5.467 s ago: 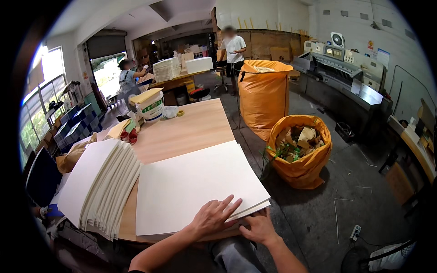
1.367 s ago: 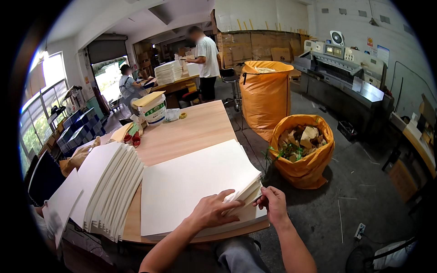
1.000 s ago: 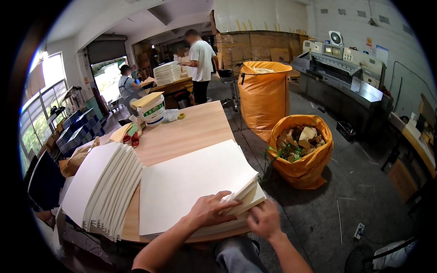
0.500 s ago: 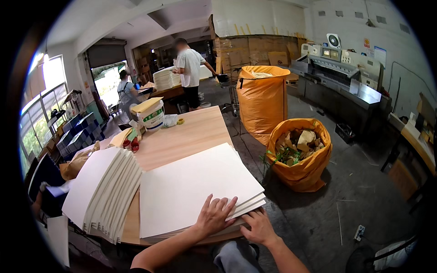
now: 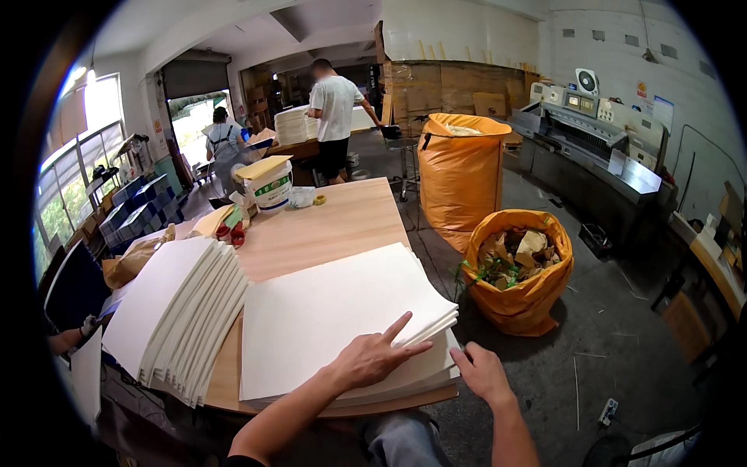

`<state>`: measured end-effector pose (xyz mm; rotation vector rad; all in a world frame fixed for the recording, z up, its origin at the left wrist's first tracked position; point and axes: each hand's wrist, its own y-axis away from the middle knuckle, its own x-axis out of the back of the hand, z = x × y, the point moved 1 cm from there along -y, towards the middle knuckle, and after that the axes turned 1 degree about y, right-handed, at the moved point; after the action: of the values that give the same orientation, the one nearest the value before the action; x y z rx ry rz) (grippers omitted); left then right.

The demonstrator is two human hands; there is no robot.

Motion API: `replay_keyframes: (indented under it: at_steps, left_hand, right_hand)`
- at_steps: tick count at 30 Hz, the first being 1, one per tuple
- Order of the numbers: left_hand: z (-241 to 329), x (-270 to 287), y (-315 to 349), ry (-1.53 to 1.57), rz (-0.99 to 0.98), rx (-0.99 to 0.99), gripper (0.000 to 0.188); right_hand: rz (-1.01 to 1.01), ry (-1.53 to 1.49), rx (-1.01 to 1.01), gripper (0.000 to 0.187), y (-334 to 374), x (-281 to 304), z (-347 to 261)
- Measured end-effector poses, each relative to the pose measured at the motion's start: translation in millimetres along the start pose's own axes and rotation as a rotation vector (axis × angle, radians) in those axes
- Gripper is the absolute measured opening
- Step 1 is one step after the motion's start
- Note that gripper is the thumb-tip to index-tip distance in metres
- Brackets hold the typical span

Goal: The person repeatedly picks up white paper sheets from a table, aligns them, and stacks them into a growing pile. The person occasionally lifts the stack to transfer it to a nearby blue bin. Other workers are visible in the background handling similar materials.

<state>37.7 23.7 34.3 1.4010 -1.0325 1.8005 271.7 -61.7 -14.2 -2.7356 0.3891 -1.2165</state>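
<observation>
A thick stack of large white sheets [image 5: 327, 311] lies on the near end of a wooden table [image 5: 342, 218]. My left hand [image 5: 375, 358] rests flat on top of the stack near its right front corner, fingers spread, with the forefinger pointing at the slightly lifted upper sheets. At that corner's edge, my right hand [image 5: 482, 372] touches the side of the stack with its fingertips. Neither hand clearly grips anything. A second, fanned pile of white sheets [image 5: 175, 311] lies to the left.
A white bucket [image 5: 272, 187], a tape roll [image 5: 319, 200] and small red items sit at the table's far end. Two orange waste sacks [image 5: 520, 268] stand right of the table. A cutting machine [image 5: 599, 148] lines the right wall. Two people [image 5: 334, 117] work at the back.
The raised corner of sheets has been lowered back onto the stack. My right hand has let go and moved down to the stack's edge. The person at the back walked left.
</observation>
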Motion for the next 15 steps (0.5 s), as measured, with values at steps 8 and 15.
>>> replay_keyframes:
  at_steps: [8,15]
  left_hand:
    - [-7.9,-0.3,1.3,0.021,0.031,-0.022,0.041]
    - [-5.2,-7.9,7.1,0.065,0.111,-0.017,0.036]
  right_hand:
    - [0.144,-0.779,-0.163,0.04,-8.9,-30.6,-9.9]
    - [-0.024,-1.06,-0.263,0.033,-16.7,-26.7,-12.2]
